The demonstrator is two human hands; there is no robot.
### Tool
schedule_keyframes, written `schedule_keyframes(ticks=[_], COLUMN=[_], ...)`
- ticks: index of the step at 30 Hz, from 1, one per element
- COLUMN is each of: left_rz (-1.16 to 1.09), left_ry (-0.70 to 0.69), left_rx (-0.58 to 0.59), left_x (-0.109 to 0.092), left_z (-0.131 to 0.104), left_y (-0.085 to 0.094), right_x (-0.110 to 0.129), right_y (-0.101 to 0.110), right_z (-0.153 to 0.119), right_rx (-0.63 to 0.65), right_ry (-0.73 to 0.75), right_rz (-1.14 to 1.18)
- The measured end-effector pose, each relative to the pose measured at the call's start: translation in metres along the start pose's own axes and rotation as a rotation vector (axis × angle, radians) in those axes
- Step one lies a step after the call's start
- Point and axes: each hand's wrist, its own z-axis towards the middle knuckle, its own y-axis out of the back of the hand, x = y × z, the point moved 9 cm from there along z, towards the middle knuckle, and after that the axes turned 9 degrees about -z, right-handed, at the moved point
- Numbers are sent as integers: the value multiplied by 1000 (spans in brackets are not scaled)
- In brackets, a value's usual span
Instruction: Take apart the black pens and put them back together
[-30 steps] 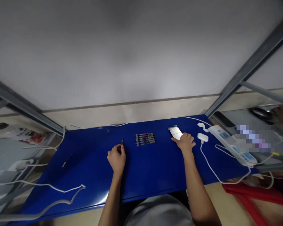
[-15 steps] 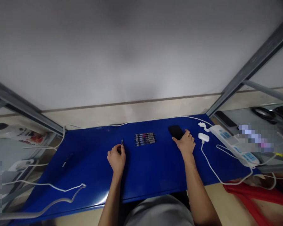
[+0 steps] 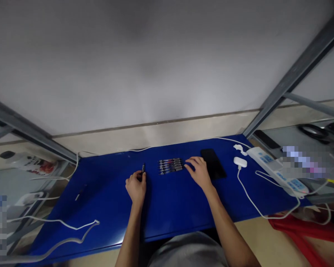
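Observation:
My left hand (image 3: 136, 187) is closed around a dark pen (image 3: 143, 169) whose tip sticks up past my fingers, resting on the blue tabletop (image 3: 169, 200). A row of several pens (image 3: 171, 165) lies side by side in the middle of the table. My right hand (image 3: 199, 172) hovers with fingers spread just right of that row, fingertips near the pens' ends, holding nothing. A black phone (image 3: 213, 164) with a dark screen lies flat just right of my right hand.
A white charger (image 3: 239, 162) with its cable and a white power strip (image 3: 275, 172) sit at the right. A white cable (image 3: 72, 226) loops over the table's left front. Metal shelf struts (image 3: 292, 78) flank both sides; a wall stands behind.
My right hand left the phone and moved left to the row of pens. The phone's screen went from lit to dark. My left hand stayed put with its pen.

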Motion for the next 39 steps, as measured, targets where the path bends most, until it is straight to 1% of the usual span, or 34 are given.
schedule_keyframes(ticks=[2, 4, 5, 6, 8, 10, 12, 15, 18, 21, 23, 27, 31, 35, 39], left_rz=[18, 46, 49, 33, -24, -56, -64, -46, -15, -18, -16, 50, 98, 91, 55], left_ry=[-46, -137, -200, -277, -433, -547, -627, -676, -687, -720, -751, -795, -826, -793, -765], left_rx=[-62, -129, -139, -122, -33, 61, 154, 247, 302, 364, 395, 380, 389, 410, 439], left_x=[-9, -24, -34, -45, -67, -86, -100, -112, -116, -117, -116, -115, -117, -118, -118], left_z=[-4, -11, -16, -21, -33, -45, -55, -63, -64, -67, -69, -71, -74, -71, -70], left_y=[6, 12, 12, 10, 1, -8, -17, -26, -33, -40, -45, -49, -50, -48, -49], right_x=[19, 32, 35, 37, 36, 34, 36, 39, 41, 43, 47, 57, 60, 63, 66], right_y=[-8, -13, -14, -15, -15, -15, -15, -17, -21, -27, -31, -39, -38, -34, -33], right_z=[-6, -12, -14, -16, -18, -18, -19, -20, -22, -25, -27, -32, -35, -37, -38], right_rx=[34, 59, 63, 65, 72, 94, 129, 167, 190, 217, 230, 232, 218, 198, 157], right_ry=[79, 123, 131, 132, 117, 109, 134, 176, 183, 174, 198, 302, 337, 359, 373], right_rz=[36, 53, 56, 57, 60, 66, 75, 94, 137, 190, 194, 102, 73, 122, 98])
